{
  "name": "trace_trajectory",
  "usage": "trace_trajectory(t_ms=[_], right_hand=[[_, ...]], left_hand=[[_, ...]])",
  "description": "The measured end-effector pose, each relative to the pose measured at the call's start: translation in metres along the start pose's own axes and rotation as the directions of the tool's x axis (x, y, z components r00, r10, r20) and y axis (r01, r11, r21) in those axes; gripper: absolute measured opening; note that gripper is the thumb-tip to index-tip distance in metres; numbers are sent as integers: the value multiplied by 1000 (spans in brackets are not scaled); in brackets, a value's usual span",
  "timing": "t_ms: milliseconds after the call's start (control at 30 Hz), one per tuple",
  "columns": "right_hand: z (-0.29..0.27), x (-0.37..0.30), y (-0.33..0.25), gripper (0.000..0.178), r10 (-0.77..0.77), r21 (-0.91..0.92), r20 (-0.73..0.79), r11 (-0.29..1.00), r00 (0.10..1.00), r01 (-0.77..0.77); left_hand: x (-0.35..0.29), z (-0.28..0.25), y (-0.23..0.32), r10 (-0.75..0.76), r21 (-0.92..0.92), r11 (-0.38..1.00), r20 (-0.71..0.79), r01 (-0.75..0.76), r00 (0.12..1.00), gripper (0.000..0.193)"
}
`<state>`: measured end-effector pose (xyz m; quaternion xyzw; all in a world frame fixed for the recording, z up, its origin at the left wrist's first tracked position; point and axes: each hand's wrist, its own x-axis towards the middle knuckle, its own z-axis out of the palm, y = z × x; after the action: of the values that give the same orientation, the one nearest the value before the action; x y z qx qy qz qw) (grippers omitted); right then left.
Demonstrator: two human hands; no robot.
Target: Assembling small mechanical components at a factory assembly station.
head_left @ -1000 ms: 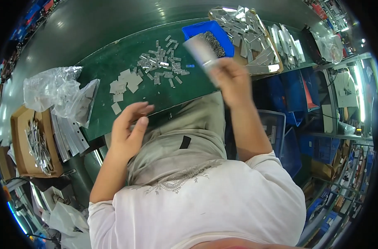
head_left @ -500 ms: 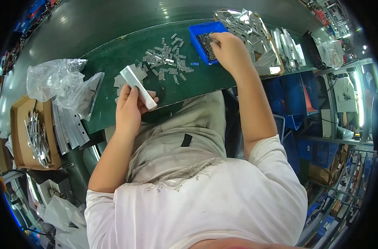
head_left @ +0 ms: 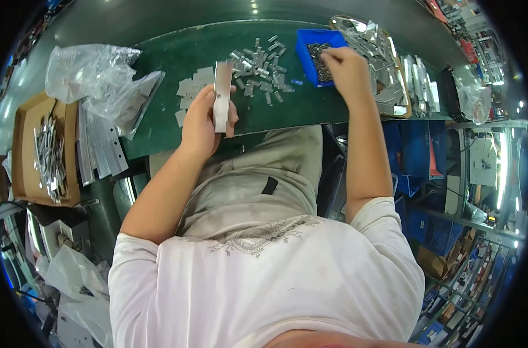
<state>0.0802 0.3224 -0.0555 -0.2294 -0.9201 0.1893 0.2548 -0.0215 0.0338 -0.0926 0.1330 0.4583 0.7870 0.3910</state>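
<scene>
My left hand (head_left: 203, 122) grips a long flat grey metal strip (head_left: 222, 95) and holds it upright over the near edge of the green table (head_left: 171, 58). My right hand (head_left: 345, 66) reaches into a blue tray (head_left: 305, 49) of small dark parts at the far right, its fingers pinched down among them; whether they hold one I cannot tell. Several small metal pieces (head_left: 258, 61) lie scattered between the two hands. Flat grey plates (head_left: 189, 87) lie just left of the strip.
A crumpled clear plastic bag (head_left: 90, 69) sits on the table's left end above a row of long metal strips (head_left: 101, 148). A cardboard box (head_left: 29, 145) of metal parts stands farther left. Shiny metal parts (head_left: 385, 52) pile up beside the tray on the right.
My right hand passed the metal strip to my left hand and went to the blue tray. My left hand has turned the strip upright.
</scene>
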Motion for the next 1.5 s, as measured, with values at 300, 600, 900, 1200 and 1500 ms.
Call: trace_trajectory(t_ms=[300,600,900,1200,1500], right_hand=[[-2,-38,-78,15,56,751,239,623,969,-221],[34,-58,-127,17,-79,526,414,834,907,-167],[50,-64,-123,15,-176,623,258,782,950,-24],[61,-72,-118,8,-89,745,288,647,953,-164],[59,-71,-112,8,-108,721,315,673,943,-165]], left_hand=[[3,-2,-5,54,-73,996,20,-53,998,45],[1,0,0,-9,-35,999,36,10,999,45],[3,-3,-6,-27,3,1000,37,27,999,40],[0,4,-2,-44,171,984,-10,45,999,35],[-2,8,-3,-10,242,970,2,10,1000,32]])
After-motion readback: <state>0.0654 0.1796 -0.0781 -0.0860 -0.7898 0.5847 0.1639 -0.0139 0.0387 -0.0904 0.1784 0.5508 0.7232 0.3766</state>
